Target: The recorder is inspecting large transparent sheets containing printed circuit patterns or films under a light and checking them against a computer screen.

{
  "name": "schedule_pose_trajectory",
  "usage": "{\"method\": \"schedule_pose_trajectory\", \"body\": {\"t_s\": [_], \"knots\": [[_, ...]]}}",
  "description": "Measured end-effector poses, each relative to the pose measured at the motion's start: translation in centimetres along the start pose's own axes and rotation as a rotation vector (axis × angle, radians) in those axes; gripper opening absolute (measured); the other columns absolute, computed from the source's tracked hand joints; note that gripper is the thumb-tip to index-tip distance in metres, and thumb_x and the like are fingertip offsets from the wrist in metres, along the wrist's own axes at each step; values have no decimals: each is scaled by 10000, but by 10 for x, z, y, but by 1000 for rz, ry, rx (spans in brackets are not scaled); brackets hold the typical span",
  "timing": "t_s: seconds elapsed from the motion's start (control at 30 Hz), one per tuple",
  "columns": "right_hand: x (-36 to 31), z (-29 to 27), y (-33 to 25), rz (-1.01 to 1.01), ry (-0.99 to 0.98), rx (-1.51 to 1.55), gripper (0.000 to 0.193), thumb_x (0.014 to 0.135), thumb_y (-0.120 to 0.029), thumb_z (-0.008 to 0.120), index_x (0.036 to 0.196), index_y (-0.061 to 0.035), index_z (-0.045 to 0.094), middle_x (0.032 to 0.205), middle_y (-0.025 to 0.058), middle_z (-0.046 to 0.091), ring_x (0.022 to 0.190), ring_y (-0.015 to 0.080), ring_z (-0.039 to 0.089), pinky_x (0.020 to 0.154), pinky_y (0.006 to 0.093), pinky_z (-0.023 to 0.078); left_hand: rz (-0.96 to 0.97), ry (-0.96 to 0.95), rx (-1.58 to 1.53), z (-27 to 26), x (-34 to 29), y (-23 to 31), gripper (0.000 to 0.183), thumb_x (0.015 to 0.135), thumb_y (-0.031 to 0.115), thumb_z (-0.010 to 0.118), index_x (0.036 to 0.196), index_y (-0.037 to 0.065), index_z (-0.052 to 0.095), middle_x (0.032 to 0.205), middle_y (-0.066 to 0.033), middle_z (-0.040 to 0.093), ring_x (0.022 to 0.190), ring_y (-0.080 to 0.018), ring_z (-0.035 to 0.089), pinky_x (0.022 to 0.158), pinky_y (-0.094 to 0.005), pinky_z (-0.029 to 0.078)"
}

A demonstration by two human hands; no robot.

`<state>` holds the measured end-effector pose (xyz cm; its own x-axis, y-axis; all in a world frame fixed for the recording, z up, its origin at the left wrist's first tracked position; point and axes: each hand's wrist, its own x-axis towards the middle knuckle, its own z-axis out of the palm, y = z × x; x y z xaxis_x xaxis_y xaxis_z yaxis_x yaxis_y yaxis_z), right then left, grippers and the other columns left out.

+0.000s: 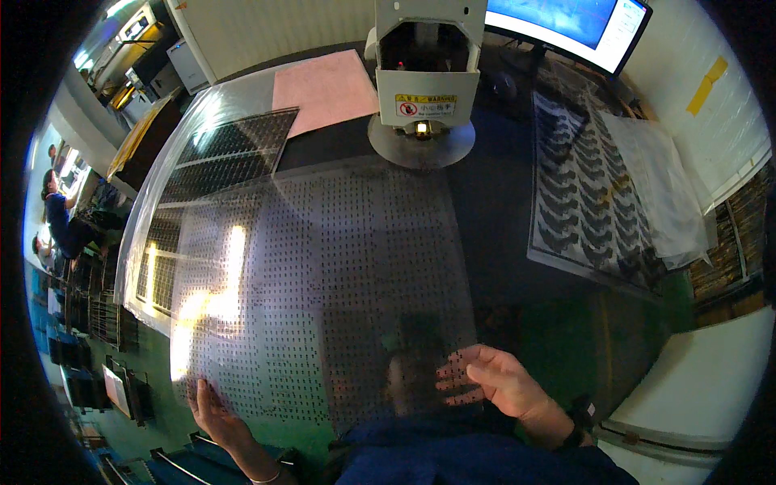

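A large see-through film sheet [283, 291] with rows of tiny dark marks stretches from the machine's round base toward me. Its near part hangs past the dark tabletop over the green floor. My left hand [218, 416] is closed at the sheet's near left edge. At the near right edge, my right hand [505, 384] pinches the sheet. Its fingers show through the film from underneath, and the thumb lies on the upper side. Bright glare covers the sheet's left part. The grey machine head [428, 97], with a small lit lamp, stands beyond the far edge.
A pink sheet [323, 93] and a dark gridded sheet [230, 153] lie at the far left. Right of the machine are a patterned film [586, 190], clear plastic [659, 178] and a monitor [574, 28]. A white cabinet [703, 380] stands near right. Other people sit far left.
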<state>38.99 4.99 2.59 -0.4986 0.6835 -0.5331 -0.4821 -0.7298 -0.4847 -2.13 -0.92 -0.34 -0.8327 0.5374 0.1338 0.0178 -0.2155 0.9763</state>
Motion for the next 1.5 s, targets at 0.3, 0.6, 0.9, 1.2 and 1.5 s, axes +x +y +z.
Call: {"method": "schedule_pose_trajectory", "body": {"t_s": [0.3, 0.6, 0.9, 1.2, 1.5], "knots": [[-5, 3, -4, -235, 192, -341, 197, 823, -93, 574, 978, 26, 551, 855, 127, 610, 748, 178, 621, 609, 311, 549, -92, 52, -18, 19, -5, 14, 342, 825, 127, 547, 1126, -17, 473, 1003, -90, 566, 896, -144, 542, 785, -251, 424], [-3, 2, -15, -362, 237, -305, 261, 830, -64, 549, 1068, 38, 521, 893, 144, 605, 742, 199, 621, 609, 301, 545, -63, 3, 35, 42, -7, 18, 376, 829, 153, 555, 1168, 23, 454, 1089, -86, 562, 882, -145, 536, 745, -239, 399], [2, 4, -19, -384, 259, -226, 294, 830, -87, 552, 1095, 35, 509, 929, 153, 597, 747, 203, 618, 604, 309, 544, -87, -9, -10, 57, -7, 21, 383, 825, 147, 560, 1174, 32, 450, 1100, -95, 561, 882, -154, 537, 751, -252, 396], [6, 6, -20, -425, 290, -201, 260, 820, -81, 557, 1058, 23, 533, 896, 145, 606, 691, 194, 619, 565, 309, 541, -52, -25, -13, 61, -5, 18, 362, 833, 139, 555, 1154, -1, 463, 1075, -116, 564, 872, -154, 539, 744, -256, 407], [6, 3, -22, -415, 285, -213, 276, 829, -89, 554, 1079, 25, 525, 943, 151, 597, 752, 203, 618, 612, 316, 547, -31, -55, -78, 61, -1, 13, 340, 843, 106, 536, 1142, -37, 459, 1064, -145, 556, 900, -164, 545, 790, -271, 442]]}}
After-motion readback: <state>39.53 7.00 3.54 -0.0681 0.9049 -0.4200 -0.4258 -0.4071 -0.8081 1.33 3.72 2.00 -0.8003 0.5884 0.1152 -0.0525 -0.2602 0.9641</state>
